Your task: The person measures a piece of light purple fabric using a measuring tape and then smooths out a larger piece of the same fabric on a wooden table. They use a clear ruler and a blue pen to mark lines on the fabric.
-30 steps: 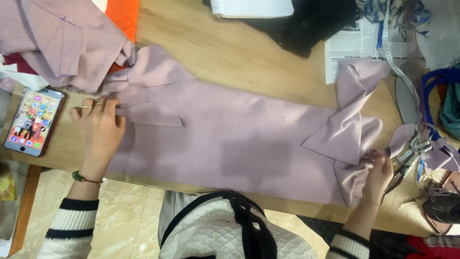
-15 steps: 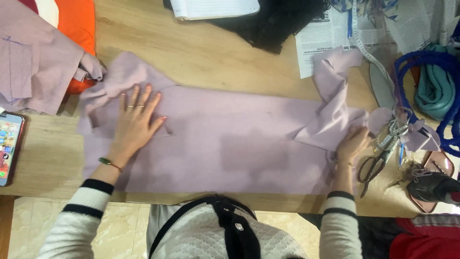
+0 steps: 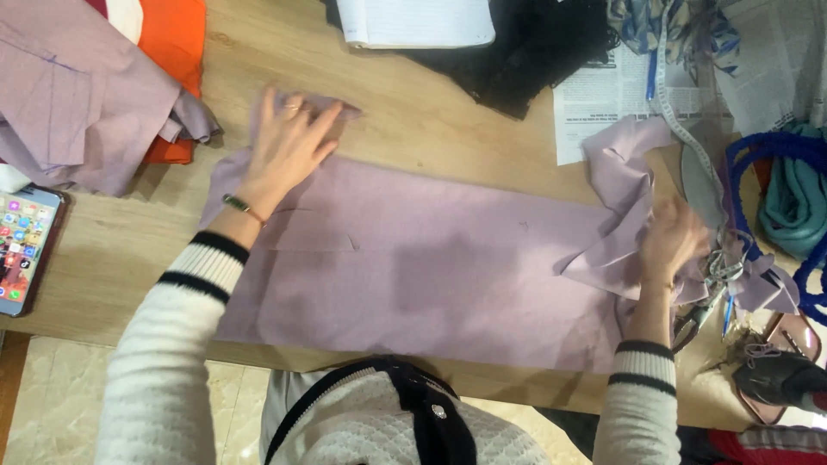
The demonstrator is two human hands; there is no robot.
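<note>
A long piece of lilac fabric [image 3: 431,267] lies spread across the wooden table [image 3: 448,129]. My left hand [image 3: 289,146] presses flat on its far left corner, fingers spread, holding nothing. My right hand [image 3: 672,241] rests on the crumpled right end of the fabric, where the cloth bunches up in folds; it looks blurred, and its fingers lie on the cloth rather than around it. A pair of scissors [image 3: 702,306] lies just right of that hand.
More lilac fabric [image 3: 77,103] and an orange cloth [image 3: 172,52] lie at the far left. A phone [image 3: 24,250] sits at the left edge. A white notebook [image 3: 413,21], black fabric [image 3: 525,52], printed paper [image 3: 603,103], measuring tape [image 3: 680,129] and teal cloth [image 3: 792,189] lie behind and right.
My left hand has slid from the fabric's near left side up to its far left corner. My right hand moved up along the bunched right end, away from the scissors.
</note>
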